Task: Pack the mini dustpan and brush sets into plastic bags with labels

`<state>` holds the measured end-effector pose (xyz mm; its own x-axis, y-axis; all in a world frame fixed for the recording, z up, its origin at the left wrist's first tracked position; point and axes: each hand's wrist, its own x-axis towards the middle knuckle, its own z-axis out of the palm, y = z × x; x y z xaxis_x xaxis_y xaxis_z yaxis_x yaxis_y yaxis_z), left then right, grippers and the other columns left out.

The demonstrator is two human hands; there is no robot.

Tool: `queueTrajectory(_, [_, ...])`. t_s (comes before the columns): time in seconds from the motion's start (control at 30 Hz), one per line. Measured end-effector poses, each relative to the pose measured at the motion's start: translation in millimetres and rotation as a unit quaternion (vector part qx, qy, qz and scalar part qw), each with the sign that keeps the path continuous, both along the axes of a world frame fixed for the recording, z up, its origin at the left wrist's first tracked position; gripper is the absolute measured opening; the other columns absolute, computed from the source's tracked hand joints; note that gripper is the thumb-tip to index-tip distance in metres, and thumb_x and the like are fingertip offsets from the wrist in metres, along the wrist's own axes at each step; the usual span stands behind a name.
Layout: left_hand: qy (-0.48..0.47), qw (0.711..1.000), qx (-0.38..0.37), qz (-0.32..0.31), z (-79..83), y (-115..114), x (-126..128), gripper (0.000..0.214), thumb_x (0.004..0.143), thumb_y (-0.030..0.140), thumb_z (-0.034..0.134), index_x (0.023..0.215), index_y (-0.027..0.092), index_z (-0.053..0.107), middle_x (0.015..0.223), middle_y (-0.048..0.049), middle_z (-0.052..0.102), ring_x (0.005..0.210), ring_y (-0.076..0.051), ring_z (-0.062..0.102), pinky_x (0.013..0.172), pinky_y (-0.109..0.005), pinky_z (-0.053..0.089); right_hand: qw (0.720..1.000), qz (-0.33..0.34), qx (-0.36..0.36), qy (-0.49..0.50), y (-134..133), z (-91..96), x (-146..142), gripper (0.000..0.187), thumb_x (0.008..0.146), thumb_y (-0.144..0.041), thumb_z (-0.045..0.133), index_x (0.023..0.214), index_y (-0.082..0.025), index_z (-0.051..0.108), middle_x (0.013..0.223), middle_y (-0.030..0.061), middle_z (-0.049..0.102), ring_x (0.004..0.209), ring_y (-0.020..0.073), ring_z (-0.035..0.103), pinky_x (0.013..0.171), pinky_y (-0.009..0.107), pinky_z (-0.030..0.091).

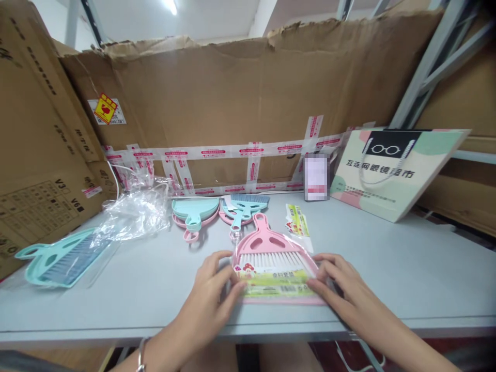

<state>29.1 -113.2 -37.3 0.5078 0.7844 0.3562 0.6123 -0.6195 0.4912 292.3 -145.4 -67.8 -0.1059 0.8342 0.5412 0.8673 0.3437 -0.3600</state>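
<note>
A pink dustpan and brush set (267,244) lies flat near the table's front edge, its handle pointing away from me. White bristles show above a green and yellow printed card (271,283), and clear plastic seems to cover the set. My left hand (219,287) grips the left side, thumb on the card's edge and fingers at the rim. On the opposite side my right hand (339,281) pinches the right edge in the same way. Just behind the set is another printed card (297,222), lying on the table.
Teal dustpans (196,209) stacked on pink ones and a teal brush (244,206) lie at the back. A wrapped teal set (64,261) and crumpled clear bags (135,212) are to the left. A phone (316,178) and paper bag (391,173) stand before a cardboard wall (217,93).
</note>
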Motion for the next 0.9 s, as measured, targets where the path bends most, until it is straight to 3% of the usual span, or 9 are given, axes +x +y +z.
queueTrajectory(0.1, [0.049,0.999,-0.002,0.014,-3.8,6.4,3.0,0.014,0.087,0.023,0.041,0.075,0.018,0.047,0.103,-0.0073,0.055,0.108,-0.021,0.047,0.086,-0.039,0.041,0.998,0.006,-0.066,0.009,3.8,4.2,-2.6,0.023,0.086,-0.033,0.044,0.066,-0.022,0.041,0.069,0.0016,0.054,0.061,0.0143,0.055,0.054,0.027,0.05])
queueTrajectory(0.23, [0.035,0.999,-0.027,0.026,-8.4,8.9,4.1,0.012,0.085,0.019,0.04,0.073,0.019,0.041,0.076,-0.0007,0.052,0.076,-0.016,0.052,0.074,-0.036,0.044,0.994,-0.004,-0.094,0.054,4.2,7.3,-6.0,0.016,0.084,-0.033,0.046,0.075,-0.023,0.038,0.063,-0.002,0.053,0.053,0.0131,0.053,0.048,0.025,0.046])
queueTrajectory(0.43, [-0.186,0.977,-0.104,0.016,-11.9,10.8,-0.4,0.008,0.083,0.02,0.044,0.085,0.02,0.037,0.089,-0.0019,0.047,0.069,-0.01,0.051,0.061,-0.026,0.047,0.987,-0.01,-0.036,0.158,0.3,-2.2,-13.5,0.014,0.085,-0.034,0.048,0.087,-0.023,0.04,0.069,-0.0008,0.053,0.058,0.0129,0.057,0.052,0.024,0.048])
queueTrajectory(0.5, [-0.268,0.951,-0.155,0.006,-8.4,12.8,-0.2,0.017,0.084,0.023,0.045,0.096,0.022,0.032,0.093,-0.0026,0.045,0.073,-0.01,0.054,0.061,-0.026,0.05,0.969,0.004,0.001,0.246,4.6,-0.7,-18.9,0.019,0.083,-0.034,0.051,0.093,-0.023,0.039,0.075,0.0004,0.053,0.062,0.0122,0.058,0.054,0.023,0.05])
queueTrajectory(0.57, [-0.335,0.927,-0.17,0.004,-0.8,17.4,1.9,0.027,0.083,0.026,0.047,0.102,0.024,0.028,0.095,-0.0022,0.042,0.078,-0.011,0.055,0.06,-0.025,0.052,0.933,0.024,0.017,0.359,16.0,7.6,-24.0,0.032,0.081,-0.037,0.054,0.104,-0.024,0.036,0.085,0.0019,0.054,0.065,0.0115,0.061,0.055,0.023,0.051])
queueTrajectory(0.67, [-0.387,0.914,-0.125,0.016,15.5,31.0,6.5,0.033,0.079,0.028,0.053,0.102,0.024,0.029,0.094,-0.0004,0.037,0.081,-0.011,0.053,0.058,-0.022,0.051,0.89,0.074,-0.081,0.443,44.3,30.2,-28.1,0.056,0.073,-0.044,0.063,0.116,-0.023,0.033,0.099,0.0069,0.059,0.077,0.0162,0.065,0.063,0.028,0.054])
queueTrajectory(0.77, [-0.405,0.906,-0.119,0.033,30.6,52.8,7.6,0.044,0.074,0.026,0.057,0.107,0.025,0.029,0.093,0.0006,0.04,0.08,-0.01,0.052,0.061,-0.023,0.051,0.873,0.148,-0.211,0.413,73.8,52.4,-28.7,0.055,0.065,-0.044,0.068,0.109,-0.017,0.05,0.1,0.0107,0.065,0.092,0.0239,0.063,0.078,0.036,0.053])
queueTrajectory(0.83, [-0.389,0.904,-0.175,0.028,36.8,69.5,4.5,0.052,0.07,0.024,0.061,0.112,0.023,0.031,0.097,-0.0013,0.047,0.081,-0.012,0.055,0.069,-0.029,0.051,0.869,0.172,-0.221,0.409,88.7,59.4,-28.5,0.051,0.064,-0.044,0.069,0.106,-0.017,0.056,0.102,0.0101,0.066,0.097,0.0256,0.062,0.084,0.039,0.05])
queueTrajectory(0.9, [-0.341,0.903,-0.262,-0.012,39.0,85.1,-0.5,0.048,0.067,0.023,0.063,0.109,0.017,0.042,0.098,-0.0053,0.056,0.086,-0.016,0.059,0.078,-0.033,0.049,0.871,0.177,-0.207,0.408,99.4,58.2,-27.9,0.052,0.065,-0.043,0.068,0.109,-0.018,0.056,0.107,0.0091,0.065,0.099,0.0258,0.061,0.088,0.041,0.048])
